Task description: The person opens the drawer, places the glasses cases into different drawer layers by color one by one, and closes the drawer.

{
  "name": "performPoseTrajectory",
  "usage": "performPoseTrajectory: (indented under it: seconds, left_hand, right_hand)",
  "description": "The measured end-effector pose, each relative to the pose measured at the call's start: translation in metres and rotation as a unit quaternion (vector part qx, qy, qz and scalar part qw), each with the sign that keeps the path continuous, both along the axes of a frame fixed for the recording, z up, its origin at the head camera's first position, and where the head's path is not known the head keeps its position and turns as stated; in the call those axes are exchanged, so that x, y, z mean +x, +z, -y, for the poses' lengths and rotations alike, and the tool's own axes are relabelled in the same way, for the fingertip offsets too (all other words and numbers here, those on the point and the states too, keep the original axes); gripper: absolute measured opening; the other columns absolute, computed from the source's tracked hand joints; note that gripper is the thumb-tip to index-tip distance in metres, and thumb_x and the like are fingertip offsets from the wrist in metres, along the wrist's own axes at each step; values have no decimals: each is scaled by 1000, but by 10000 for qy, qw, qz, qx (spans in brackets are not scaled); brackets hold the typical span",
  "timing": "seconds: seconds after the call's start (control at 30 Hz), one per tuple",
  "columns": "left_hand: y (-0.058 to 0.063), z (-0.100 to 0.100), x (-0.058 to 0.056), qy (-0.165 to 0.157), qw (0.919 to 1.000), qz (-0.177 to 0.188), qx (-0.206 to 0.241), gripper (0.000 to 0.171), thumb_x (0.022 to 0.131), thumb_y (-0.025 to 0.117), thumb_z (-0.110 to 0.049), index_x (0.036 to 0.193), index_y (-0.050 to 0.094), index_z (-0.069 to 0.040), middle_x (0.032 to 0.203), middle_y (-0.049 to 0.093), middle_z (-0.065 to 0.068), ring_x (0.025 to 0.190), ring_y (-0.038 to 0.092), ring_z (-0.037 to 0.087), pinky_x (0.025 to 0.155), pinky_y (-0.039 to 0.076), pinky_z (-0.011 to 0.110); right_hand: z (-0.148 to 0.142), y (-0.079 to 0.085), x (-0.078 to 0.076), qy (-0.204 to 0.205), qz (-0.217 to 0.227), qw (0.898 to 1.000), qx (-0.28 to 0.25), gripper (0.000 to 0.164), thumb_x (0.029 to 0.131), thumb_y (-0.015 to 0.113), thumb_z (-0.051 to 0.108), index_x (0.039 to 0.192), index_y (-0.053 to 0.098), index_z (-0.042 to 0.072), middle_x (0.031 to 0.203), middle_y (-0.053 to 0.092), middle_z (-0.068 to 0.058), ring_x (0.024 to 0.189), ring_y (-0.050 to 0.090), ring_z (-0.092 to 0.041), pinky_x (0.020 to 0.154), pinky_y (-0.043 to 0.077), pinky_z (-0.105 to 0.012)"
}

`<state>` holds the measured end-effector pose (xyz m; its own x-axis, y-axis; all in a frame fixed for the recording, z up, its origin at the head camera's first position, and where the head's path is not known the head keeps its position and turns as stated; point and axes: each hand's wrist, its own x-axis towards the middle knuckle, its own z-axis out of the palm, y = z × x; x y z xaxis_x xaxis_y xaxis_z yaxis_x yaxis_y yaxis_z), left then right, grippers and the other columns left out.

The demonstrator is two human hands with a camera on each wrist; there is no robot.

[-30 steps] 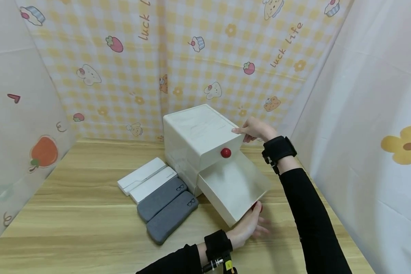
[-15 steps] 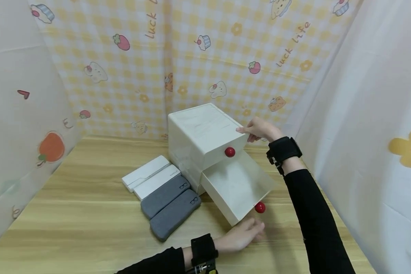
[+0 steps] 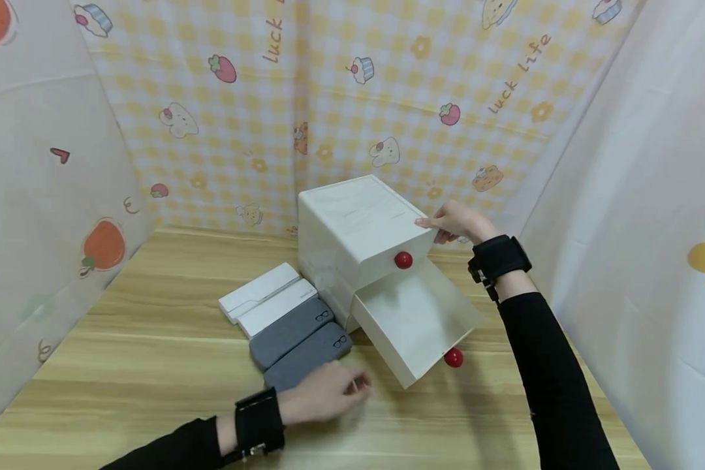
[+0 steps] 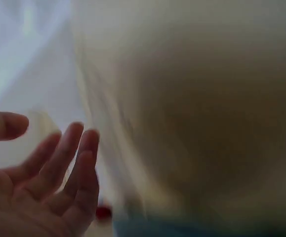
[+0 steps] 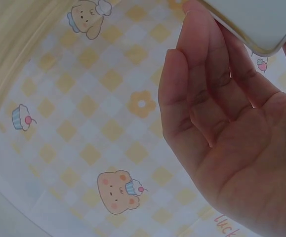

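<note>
Right hand grips cabinet corner while left hand hangs loose

On a wood-grain tabletop (image 3: 123,365), a white cabinet (image 3: 358,215) stands near the middle of the head view; it serves as the clock's centre here. The right hand (image 3: 458,220) is at three o'clock, its fingers bent round the cabinet's top corner and grasping it. The lower drawer (image 3: 420,313) juts out open towards five o'clock, its red knob (image 3: 454,357) on the front. The upper drawer (image 3: 382,262) is closed.

The left hand (image 3: 326,391), between six and seven o'clock, holds nothing; its fingers are relaxed, thumb apart. It partly covers the nearer grey case (image 3: 308,356); whether they touch cannot be told. The second grey case (image 3: 290,333) lies alongside, towards seven, and two white cases (image 3: 258,290) continue the row towards eight. Behind, at twelve, hangs a yellow checked cloth (image 3: 241,130).
</note>
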<state>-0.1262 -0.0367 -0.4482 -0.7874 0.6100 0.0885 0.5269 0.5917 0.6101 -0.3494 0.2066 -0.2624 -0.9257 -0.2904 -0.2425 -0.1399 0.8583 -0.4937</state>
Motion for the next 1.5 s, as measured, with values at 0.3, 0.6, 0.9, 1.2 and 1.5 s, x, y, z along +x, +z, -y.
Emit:
performPoseTrajectory:
  seconds: [0.3, 0.6, 0.9, 1.2, 1.5]
  left_hand:
    - [-12, 28, -16, 1764, 9121, -2849, -2361, 59, 82, 64, -54, 122, 59, -11, 107, 55, 15, 93, 51, 30, 69, 45, 38]
    - [-30, 18, -11, 2227, 8639, -3146, -3243, 62, 81, 62, -61, 133, 54, -28, 118, 53, 20, 106, 49, 33, 73, 40, 48]
    - [-37, 22, -14, 2014, 8455, -3760, -3212, 54, 80, 65, -57, 129, 57, -34, 109, 52, 19, 96, 49, 31, 69, 43, 42]
    - [-38, 23, -11, 1808, 8556, -3617, -3232, 57, 84, 62, -55, 136, 50, -35, 105, 57, 18, 92, 51, 30, 72, 42, 42]
    - [-30, 27, -9, 1511, 8683, -3503, -3171, 58, 85, 60, -56, 138, 46, -37, 104, 57, 16, 87, 52, 28, 63, 43, 37]
  right_hand:
    - [-6, 5, -1, -29, -49, 10000, -7, 51, 93, 57, 44, 101, 69, -5, 72, 69, -9, 62, 60, -15, 62, 47, -26]
    - [-5, 3, 0, -92, 18, 9999, -77, 53, 92, 57, 46, 101, 68, -5, 69, 68, -6, 62, 59, -15, 62, 45, -26]
    - [-5, 1, 1, -73, 66, 10000, -17, 52, 93, 56, 46, 101, 68, -4, 66, 66, -2, 60, 57, -11, 62, 44, -24]
    - [-4, 1, 1, -42, 106, 9999, -48, 52, 93, 56, 46, 101, 67, -4, 66, 66, -2, 60, 57, -10, 64, 47, -26]
    - [-4, -1, -1, -100, 169, 9997, -114, 52, 91, 58, 47, 100, 68, -3, 65, 65, -1, 59, 58, -10, 62, 47, -24]
